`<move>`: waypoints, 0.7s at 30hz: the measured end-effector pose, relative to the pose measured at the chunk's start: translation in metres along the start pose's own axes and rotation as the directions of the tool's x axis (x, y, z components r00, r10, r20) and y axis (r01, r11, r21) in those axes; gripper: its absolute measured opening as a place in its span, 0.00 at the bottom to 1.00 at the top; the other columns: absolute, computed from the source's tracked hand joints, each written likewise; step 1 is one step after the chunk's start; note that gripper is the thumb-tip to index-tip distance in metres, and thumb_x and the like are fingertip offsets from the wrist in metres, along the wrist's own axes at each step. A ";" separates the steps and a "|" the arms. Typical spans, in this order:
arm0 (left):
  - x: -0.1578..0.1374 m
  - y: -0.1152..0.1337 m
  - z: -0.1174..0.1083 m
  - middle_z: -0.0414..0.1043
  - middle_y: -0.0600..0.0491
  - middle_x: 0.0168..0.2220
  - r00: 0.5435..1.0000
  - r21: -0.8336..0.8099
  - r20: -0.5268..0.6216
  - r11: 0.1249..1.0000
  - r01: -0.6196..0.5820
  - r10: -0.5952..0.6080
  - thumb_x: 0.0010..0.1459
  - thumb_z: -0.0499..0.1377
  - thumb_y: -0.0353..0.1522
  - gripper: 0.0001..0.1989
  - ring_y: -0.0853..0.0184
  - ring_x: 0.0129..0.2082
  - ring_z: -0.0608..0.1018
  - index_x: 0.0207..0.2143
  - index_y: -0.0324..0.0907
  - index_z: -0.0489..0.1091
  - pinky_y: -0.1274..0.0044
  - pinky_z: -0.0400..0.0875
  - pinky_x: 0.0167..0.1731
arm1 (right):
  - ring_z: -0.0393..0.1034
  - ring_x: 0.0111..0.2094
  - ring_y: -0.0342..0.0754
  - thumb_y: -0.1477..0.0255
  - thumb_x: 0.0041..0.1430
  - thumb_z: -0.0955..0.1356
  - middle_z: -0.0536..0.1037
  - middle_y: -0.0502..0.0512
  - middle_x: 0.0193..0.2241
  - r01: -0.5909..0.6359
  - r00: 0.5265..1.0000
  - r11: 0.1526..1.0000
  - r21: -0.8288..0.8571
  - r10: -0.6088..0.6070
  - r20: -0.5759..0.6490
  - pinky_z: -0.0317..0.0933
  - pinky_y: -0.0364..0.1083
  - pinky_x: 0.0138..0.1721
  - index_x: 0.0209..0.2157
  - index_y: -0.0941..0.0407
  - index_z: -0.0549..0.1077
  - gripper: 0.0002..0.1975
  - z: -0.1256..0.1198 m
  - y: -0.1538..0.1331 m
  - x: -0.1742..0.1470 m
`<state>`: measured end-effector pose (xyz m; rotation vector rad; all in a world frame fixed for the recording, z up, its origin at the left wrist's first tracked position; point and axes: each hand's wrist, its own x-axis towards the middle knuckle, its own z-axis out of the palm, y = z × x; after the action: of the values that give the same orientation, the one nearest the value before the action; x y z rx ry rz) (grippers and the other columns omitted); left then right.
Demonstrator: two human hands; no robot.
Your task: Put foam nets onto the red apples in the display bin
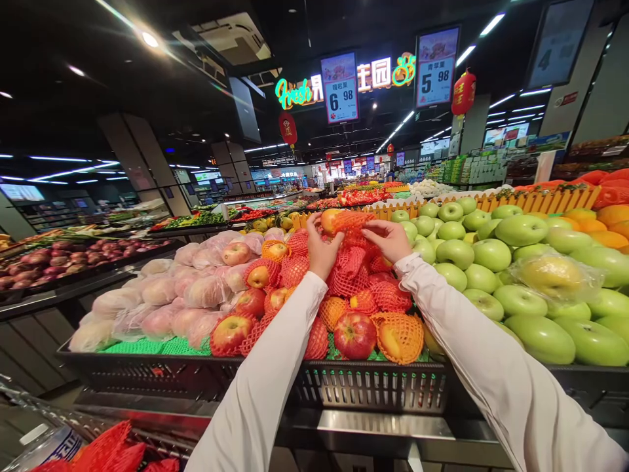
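My left hand (322,249) is closed around a red-yellow apple (330,220), raised above the fruit pile. A red foam net sleeve (352,221) stretches from this apple toward my right hand (390,240), whose fingertips pinch its far end. Below both hands lie red apples in red and orange foam nets (348,278), several of them partly bare. One bare red apple (354,335) sits at the front of the black crate (363,387). My fingers hide part of the held apple.
Plastic-wrapped pale pink fruit (162,292) fills the left of the display, and green apples (521,292) the right. A low yellow picket fence (491,200) runs behind. Red onions (63,259) lie far left. Red netting (111,452) and a bottle (54,449) are at the lower left.
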<state>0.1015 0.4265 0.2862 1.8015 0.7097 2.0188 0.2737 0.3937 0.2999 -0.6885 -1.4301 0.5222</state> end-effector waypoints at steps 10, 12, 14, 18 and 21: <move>-0.007 0.016 0.001 0.70 0.47 0.53 0.962 -0.048 0.264 0.997 -0.056 0.067 0.44 0.72 0.36 0.33 0.63 0.46 0.77 0.52 0.47 0.65 0.79 0.73 0.31 | 0.71 0.52 0.54 0.67 0.48 0.69 0.80 0.54 0.47 -0.091 0.994 0.996 0.006 0.091 0.058 0.66 0.54 0.52 0.43 0.53 0.75 0.18 0.002 -0.013 -0.003; -0.006 0.014 -0.001 0.70 0.47 0.55 0.953 -0.039 0.293 0.997 -0.066 0.074 0.45 0.72 0.37 0.33 0.61 0.48 0.77 0.53 0.48 0.66 0.75 0.75 0.37 | 0.69 0.53 0.54 0.67 0.47 0.68 0.77 0.53 0.51 -0.151 0.987 0.988 0.037 0.148 0.070 0.67 0.53 0.50 0.43 0.52 0.72 0.18 0.003 -0.018 -0.007; -0.004 0.012 -0.003 0.69 0.46 0.57 0.936 -0.033 0.336 0.994 -0.100 0.105 0.46 0.72 0.39 0.32 0.60 0.52 0.75 0.53 0.48 0.69 0.70 0.75 0.45 | 0.70 0.51 0.53 0.67 0.44 0.69 0.77 0.53 0.49 -0.218 0.974 0.972 0.083 0.212 0.084 0.68 0.51 0.46 0.41 0.51 0.70 0.19 0.003 -0.020 -0.009; -0.003 0.010 -0.003 0.67 0.45 0.59 0.911 -0.063 0.393 0.992 -0.112 0.128 0.49 0.70 0.42 0.31 0.58 0.56 0.73 0.55 0.48 0.70 0.65 0.70 0.55 | 0.72 0.39 0.48 0.66 0.37 0.72 0.78 0.49 0.38 -0.361 0.932 0.917 0.173 0.347 0.105 0.67 0.45 0.33 0.38 0.50 0.65 0.23 0.005 -0.023 -0.009; -0.005 0.013 -0.002 0.67 0.44 0.59 0.908 -0.093 0.415 0.995 -0.021 0.058 0.51 0.69 0.43 0.32 0.58 0.53 0.75 0.57 0.49 0.68 0.67 0.74 0.49 | 0.68 0.31 0.43 0.66 0.34 0.72 0.75 0.46 0.33 -0.377 0.926 0.909 0.179 0.376 0.040 0.60 0.40 0.26 0.37 0.50 0.63 0.24 0.006 -0.025 -0.009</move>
<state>0.1015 0.4128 0.2895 2.1112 0.4491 1.5721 0.2651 0.3707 0.3116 -0.8186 -1.2369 0.9468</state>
